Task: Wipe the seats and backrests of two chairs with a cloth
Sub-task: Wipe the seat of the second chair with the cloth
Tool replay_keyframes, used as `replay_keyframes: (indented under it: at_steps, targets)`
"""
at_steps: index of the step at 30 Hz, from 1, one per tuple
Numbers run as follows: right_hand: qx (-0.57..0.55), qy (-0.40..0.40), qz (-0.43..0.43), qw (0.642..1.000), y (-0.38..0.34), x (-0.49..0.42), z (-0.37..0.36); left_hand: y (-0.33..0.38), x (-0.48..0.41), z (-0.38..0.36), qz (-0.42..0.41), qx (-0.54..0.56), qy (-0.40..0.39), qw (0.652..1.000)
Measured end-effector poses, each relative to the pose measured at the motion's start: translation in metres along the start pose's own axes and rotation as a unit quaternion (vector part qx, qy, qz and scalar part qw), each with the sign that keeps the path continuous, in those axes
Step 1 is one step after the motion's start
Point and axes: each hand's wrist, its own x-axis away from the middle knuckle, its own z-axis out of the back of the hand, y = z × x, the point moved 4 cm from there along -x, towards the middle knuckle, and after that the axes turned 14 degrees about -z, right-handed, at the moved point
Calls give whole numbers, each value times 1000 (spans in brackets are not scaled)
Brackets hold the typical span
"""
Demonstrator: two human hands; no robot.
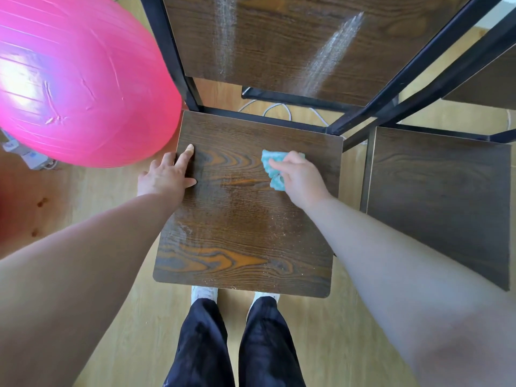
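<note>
Chairs with dark wood-grain panels and black metal frames stand side by side on a pale wooden floor [125, 317]. The nearer chair's seat [243, 219] lies directly below the camera, and its backrest [279, 43] rises at the top of the view, marked with two pale streaks [326, 57]. The second chair's seat [441, 191] sits just beside it on the right, with a corner of its backrest [488, 79] above.

A big pink exercise ball [78, 79] fills the upper left, close against the nearer seat's left rear corner.

Dark trousers [231, 344] and white shoes [205, 293] show just in front of the seat's front edge.

The left hand [164, 175] rests flat at the seat's left edge, fingers straight and grasping nothing, forefinger and thumb lying on the wood. The right hand [298, 174] is curled round a bunched turquoise cloth [272, 163], pressing it onto the rear right part of the nearer seat.

White cables [279, 107] lie on the floor behind the seat. Pale specks dot the seat's front and right side.
</note>
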Motion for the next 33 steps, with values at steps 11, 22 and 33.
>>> replay_keyframes:
  at_steps: [11, 22, 33]
  targets:
    - [54, -24, 95, 994, 37, 89, -63, 3, 10, 4, -28, -66, 70, 995]
    - [-2, -122, 44, 992, 51, 170, -108, 61, 19, -5, -104, -112, 55, 987]
    - [-103, 61, -9, 993, 19, 54, 8, 67, 15, -7, -84, -121, 30, 989]
